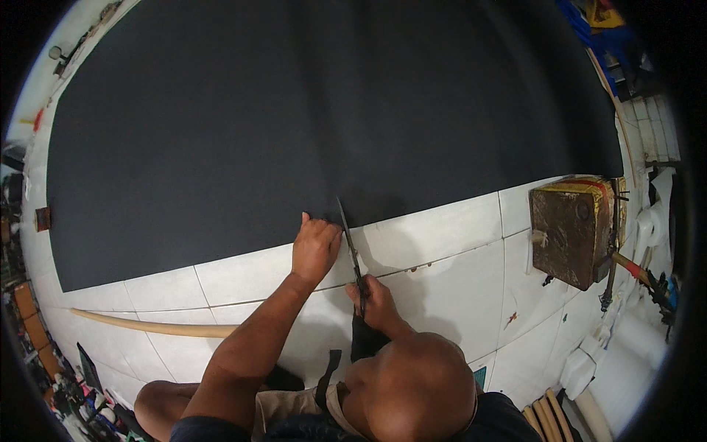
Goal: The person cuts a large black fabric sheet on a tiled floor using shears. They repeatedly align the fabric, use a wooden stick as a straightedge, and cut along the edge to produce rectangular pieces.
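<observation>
A large black sheet [243, 140] lies spread over the white tiled floor, its near edge running across in front of me. My left hand [317, 244] is closed at that edge, fingers curled over it and the thumb side against the sheet. Just to its right, my right hand [374, 300] grips long dark scissors [352, 247] by the handles. Their blades point away from me and cross the sheet's edge, with one tip visible on top of the black surface. Whether a lower blade is under the sheet is hidden.
A worn brown block-shaped box [567, 232] stands at the right by the sheet's corner, with a hammer [626, 265] beside it. A pale curved wooden rod [155, 325] lies at the left. White rolls [637, 342] are at the lower right; a small brown block [43, 219] sits at the left edge.
</observation>
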`<state>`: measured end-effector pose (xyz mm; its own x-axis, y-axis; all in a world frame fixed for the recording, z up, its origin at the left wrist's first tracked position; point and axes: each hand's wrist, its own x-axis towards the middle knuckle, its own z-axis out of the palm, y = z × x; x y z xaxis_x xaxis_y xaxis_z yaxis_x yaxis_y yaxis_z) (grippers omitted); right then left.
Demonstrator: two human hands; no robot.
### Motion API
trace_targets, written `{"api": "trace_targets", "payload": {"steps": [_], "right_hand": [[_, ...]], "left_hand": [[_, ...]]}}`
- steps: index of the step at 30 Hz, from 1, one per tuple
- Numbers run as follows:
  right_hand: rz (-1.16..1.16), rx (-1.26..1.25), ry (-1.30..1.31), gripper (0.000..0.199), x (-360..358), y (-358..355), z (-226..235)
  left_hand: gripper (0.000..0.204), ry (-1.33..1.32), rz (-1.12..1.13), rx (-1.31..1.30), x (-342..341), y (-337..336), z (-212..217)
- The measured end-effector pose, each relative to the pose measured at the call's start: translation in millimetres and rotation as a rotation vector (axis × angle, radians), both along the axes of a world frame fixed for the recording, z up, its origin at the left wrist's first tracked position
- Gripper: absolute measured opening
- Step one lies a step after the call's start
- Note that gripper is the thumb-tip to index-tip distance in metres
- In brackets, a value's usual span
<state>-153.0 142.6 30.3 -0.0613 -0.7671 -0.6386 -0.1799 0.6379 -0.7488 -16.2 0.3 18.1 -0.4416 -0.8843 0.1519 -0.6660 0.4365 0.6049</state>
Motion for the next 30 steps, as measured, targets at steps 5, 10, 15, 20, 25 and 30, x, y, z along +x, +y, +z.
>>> {"api": "trace_targets", "payload": {"steps": [5,10,15,20,25,30], "right_hand": [[0.009,-0.091,0.067,0.043,-0.2,-33.0,-12.6],[-0.015,-0.124,0.065,0.046,1.6,-39.7,-21.1],[-0.018,-0.119,0.036,0.048,0.9,-45.1,-19.7],[-0.090,-0.171,0.008,0.053,2.5,-92.4,-17.2],[-0.060,-0.213,0.067,0.050,-3.3,-131.6,-23.1],[-0.114,-0.322,0.025,0.050,1.8,-132.4,-27.5]], "left_hand": [[0.007,0.033,-0.002,0.003,-0.2,0.9,-1.7],[0.014,-0.056,-0.129,0.000,6.8,-1.3,-0.7],[0.037,-0.207,-0.256,-0.042,18.2,5.5,-1.5],[0.046,-0.348,-0.261,-0.113,20.6,19.3,-0.6],[0.050,-0.370,-0.291,-0.051,16.6,17.7,8.8],[0.050,-0.374,-0.271,0.013,17.5,18.2,8.3]]}}
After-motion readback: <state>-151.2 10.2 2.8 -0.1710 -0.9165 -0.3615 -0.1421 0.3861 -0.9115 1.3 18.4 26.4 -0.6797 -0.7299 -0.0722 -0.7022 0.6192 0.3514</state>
